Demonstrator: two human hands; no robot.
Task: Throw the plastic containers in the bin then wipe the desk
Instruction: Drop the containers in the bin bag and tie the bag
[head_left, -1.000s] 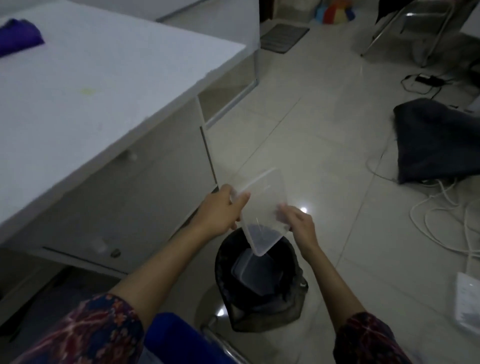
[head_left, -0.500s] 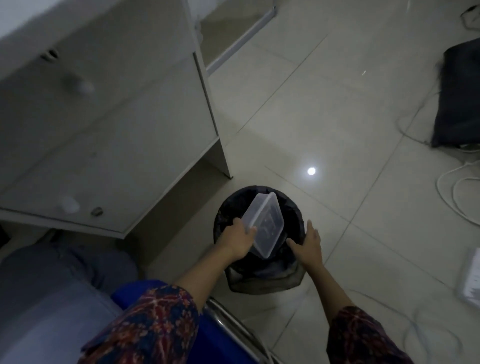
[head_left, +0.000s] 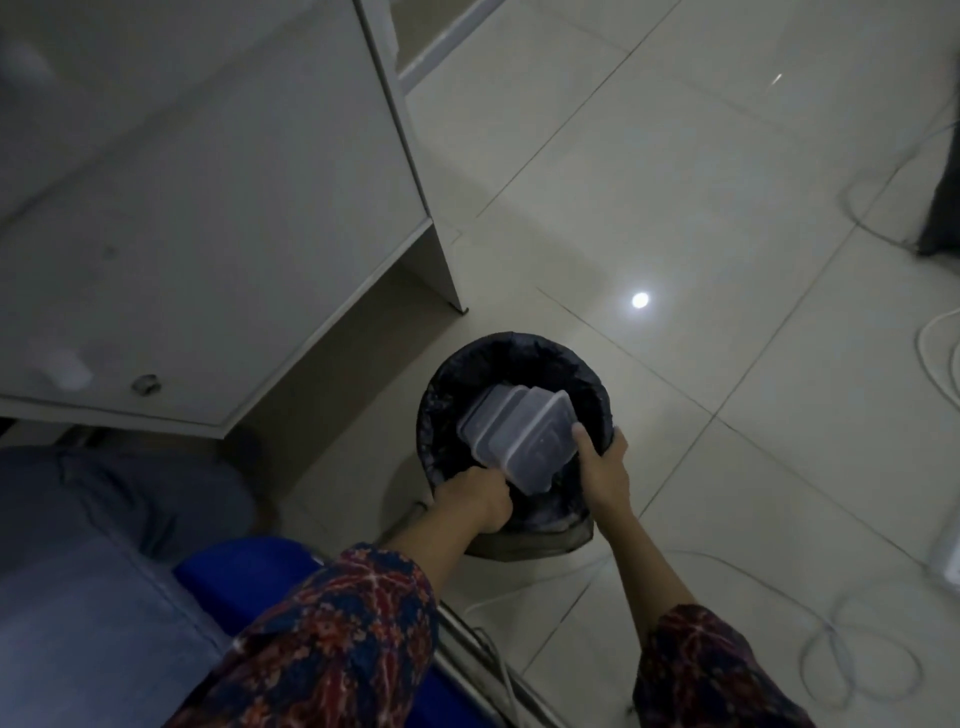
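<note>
A round bin (head_left: 519, 345) with a black liner stands on the tiled floor beside the desk's side panel (head_left: 410, 171). Clear plastic containers (head_left: 519, 434) lie stacked and tilted inside it, the top one sticking up toward me. My left hand (head_left: 475, 499) reaches into the near side of the bin and grips the top container's near corner with curled fingers. At the bin's right rim is my right hand (head_left: 602, 470), thumb inside against the container's edge and fingers outside the rim. The desk top is out of view.
A white desk cabinet (head_left: 182, 260) fills the upper left. The blue chair seat (head_left: 249, 587) and my knee are at the lower left. White cables (head_left: 852, 660) loop over the floor at right, and a dark cloth (head_left: 943, 197) lies at the right edge.
The container has gone down from above the bin onto the one inside it. My view has tipped down and closer. My right hand has moved to the bin's rim.
</note>
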